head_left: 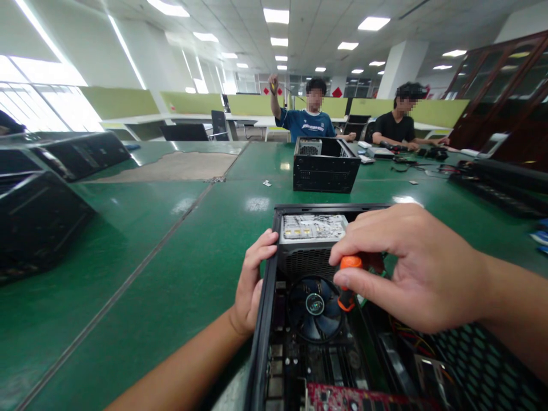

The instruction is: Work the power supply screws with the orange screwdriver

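An opened black computer case [266,285] lies in front of me with its inside facing up. My left hand [252,282] grips the left edge of the case, fingers curled over it. Above the inside of the case, my right hand [411,268] pinches the orange and black handle of a screwdriver [346,302], held upright. Its tip is out of sight beside the round CPU fan [315,305]. Behind the fan sits the metal power supply [314,227] with a torn label. A red circuit board [342,398] crosses the near end of the case.
Another open computer case [324,171] stands farther back on the green table [171,257]. Dark case parts [38,222] lie at the left. Two people sit across the table, one [312,120] with an arm raised. Cables [417,166] and black panels [500,185] are at the right.
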A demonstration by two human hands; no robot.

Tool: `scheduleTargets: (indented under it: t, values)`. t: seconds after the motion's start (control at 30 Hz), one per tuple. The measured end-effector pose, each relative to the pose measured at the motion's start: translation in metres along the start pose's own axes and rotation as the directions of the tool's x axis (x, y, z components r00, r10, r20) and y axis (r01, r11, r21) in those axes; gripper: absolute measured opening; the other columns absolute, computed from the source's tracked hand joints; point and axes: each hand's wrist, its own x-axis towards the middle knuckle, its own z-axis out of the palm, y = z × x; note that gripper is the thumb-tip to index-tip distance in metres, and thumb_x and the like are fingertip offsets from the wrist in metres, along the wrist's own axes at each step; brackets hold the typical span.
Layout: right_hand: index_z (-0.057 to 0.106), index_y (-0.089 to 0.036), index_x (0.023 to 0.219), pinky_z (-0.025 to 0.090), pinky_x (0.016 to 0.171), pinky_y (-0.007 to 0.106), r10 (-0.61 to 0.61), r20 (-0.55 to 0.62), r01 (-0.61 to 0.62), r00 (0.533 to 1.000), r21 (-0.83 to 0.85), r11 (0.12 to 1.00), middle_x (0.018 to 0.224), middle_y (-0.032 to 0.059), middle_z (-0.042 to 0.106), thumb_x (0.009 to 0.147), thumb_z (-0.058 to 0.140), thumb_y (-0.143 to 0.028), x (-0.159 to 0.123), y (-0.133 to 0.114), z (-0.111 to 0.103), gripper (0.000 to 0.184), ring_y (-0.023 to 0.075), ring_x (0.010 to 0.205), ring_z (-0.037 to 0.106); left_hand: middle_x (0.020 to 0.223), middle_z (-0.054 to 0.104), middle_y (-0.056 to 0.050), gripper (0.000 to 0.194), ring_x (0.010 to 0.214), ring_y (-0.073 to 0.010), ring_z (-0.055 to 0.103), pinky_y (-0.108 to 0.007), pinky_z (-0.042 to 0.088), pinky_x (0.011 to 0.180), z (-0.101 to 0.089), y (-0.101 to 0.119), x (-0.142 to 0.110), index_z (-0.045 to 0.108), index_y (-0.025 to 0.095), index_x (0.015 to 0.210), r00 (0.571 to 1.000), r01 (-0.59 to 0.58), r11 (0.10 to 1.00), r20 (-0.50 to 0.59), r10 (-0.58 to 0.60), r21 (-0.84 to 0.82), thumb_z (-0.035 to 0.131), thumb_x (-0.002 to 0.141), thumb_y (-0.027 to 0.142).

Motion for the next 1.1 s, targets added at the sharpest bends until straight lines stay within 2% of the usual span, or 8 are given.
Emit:
scheduleTargets:
  t: [0.2, 0.4, 0.63, 0.7, 0.8, 0.93, 1.03, 1.1]
  values:
    - [0.085, -0.023, 0.083, 0.045, 0.063, 0.037, -0.022, 0.005, 0.022, 1.0, -0.026, 0.999, 0.074, 0.0031, 0.086, 0.104, 0.081, -0.023, 0.002, -0.007, -0.003, 0.021, 0.0186, 0.063, 0.067, 0.186, 0.079, -0.012, 0.053, 0.182, -0.0359, 0.071, -0.063, 0.058, 0.155, -0.001, -0.001, -0.002, 0.071, 0.036, 0.181, 1.0, -0.007, 1.0, 0.014, 0.007, 0.004, 0.071, 0.128, 0.04]
    - [0.087, -0.022, 0.086, 0.05, 0.065, 0.035, -0.003, 0.046, 0.003, 0.999, 0.0, 1.0, 0.078, 0.0022, 0.089, 0.101, 0.092, -0.019, 0.002, -0.01, -0.005, 0.016, 0.0181, 0.064, 0.073, 0.183, 0.08, -0.012, 0.053, 0.18, -0.0375, 0.073, -0.064, 0.06, 0.153, -0.001, 0.0, 0.0, 0.074, 0.035, 0.178, 1.0, 0.002, 1.0, 0.008, -0.002, 0.011, 0.076, 0.126, 0.045]
    - [0.077, -0.024, 0.075, 0.033, 0.049, 0.024, 0.239, 0.158, -0.265, 0.958, 0.172, 0.949, 0.054, -0.0125, 0.058, 0.088, 0.107, -0.028, 0.005, -0.014, -0.009, 0.034, 0.0071, 0.047, 0.045, 0.186, 0.079, -0.013, 0.053, 0.182, -0.0352, 0.072, -0.059, 0.06, 0.153, 0.001, 0.007, 0.007, 0.07, 0.033, 0.182, 0.999, -0.046, 0.998, 0.03, 0.045, 0.034, 0.069, 0.129, 0.039]
    - [0.078, -0.023, 0.076, 0.039, 0.051, 0.023, 0.235, 0.18, -0.27, 0.955, 0.203, 0.941, 0.058, -0.0104, 0.064, 0.09, 0.1, -0.027, 0.007, -0.013, -0.01, 0.027, 0.0082, 0.05, 0.052, 0.186, 0.079, -0.012, 0.053, 0.183, -0.0343, 0.071, -0.057, 0.059, 0.153, 0.001, 0.007, 0.007, 0.07, 0.033, 0.183, 0.999, -0.042, 0.998, 0.029, 0.041, 0.035, 0.068, 0.13, 0.038]
    - [0.089, -0.02, 0.092, 0.058, 0.068, 0.026, 0.149, 0.175, -0.176, 0.973, 0.149, 0.973, 0.08, -0.0018, 0.086, 0.094, 0.083, -0.018, 0.008, -0.01, -0.011, 0.007, 0.0148, 0.068, 0.075, 0.184, 0.08, -0.012, 0.051, 0.182, -0.0348, 0.072, -0.058, 0.06, 0.154, 0.001, 0.005, 0.003, 0.072, 0.034, 0.181, 0.999, -0.028, 0.999, 0.016, 0.028, 0.021, 0.068, 0.13, 0.039]
    - [0.098, -0.017, 0.118, 0.071, 0.093, 0.035, 0.107, 0.144, -0.121, 0.984, 0.094, 0.988, 0.112, 0.007, 0.101, 0.103, 0.07, -0.015, 0.008, -0.006, -0.012, 0.032, 0.024, 0.098, 0.092, 0.185, 0.078, -0.012, 0.051, 0.184, -0.0362, 0.07, -0.06, 0.059, 0.155, -0.001, 0.001, -0.003, 0.072, 0.035, 0.18, 1.0, 0.007, 1.0, 0.014, -0.007, 0.003, 0.07, 0.13, 0.044]
    - [0.099, -0.019, 0.122, 0.073, 0.091, 0.038, 0.124, 0.121, -0.133, 0.985, 0.07, 0.989, 0.121, 0.0085, 0.103, 0.104, 0.07, -0.015, 0.006, -0.005, -0.01, 0.034, 0.0278, 0.104, 0.097, 0.185, 0.078, -0.013, 0.051, 0.184, -0.0377, 0.07, -0.063, 0.059, 0.155, -0.003, -0.002, -0.005, 0.073, 0.035, 0.179, 1.0, 0.026, 1.0, 0.013, -0.026, -0.006, 0.072, 0.129, 0.045]
    - [0.1, -0.02, 0.121, 0.074, 0.089, 0.037, 0.118, 0.034, -0.12, 0.992, 0.046, 0.992, 0.123, 0.0087, 0.104, 0.106, 0.069, -0.015, 0.005, -0.004, -0.009, 0.034, 0.0282, 0.104, 0.098, 0.184, 0.079, -0.013, 0.051, 0.182, -0.0389, 0.072, -0.065, 0.06, 0.154, -0.004, -0.003, -0.006, 0.074, 0.036, 0.178, 1.0, 0.03, 1.0, 0.006, -0.03, -0.006, 0.074, 0.128, 0.044]
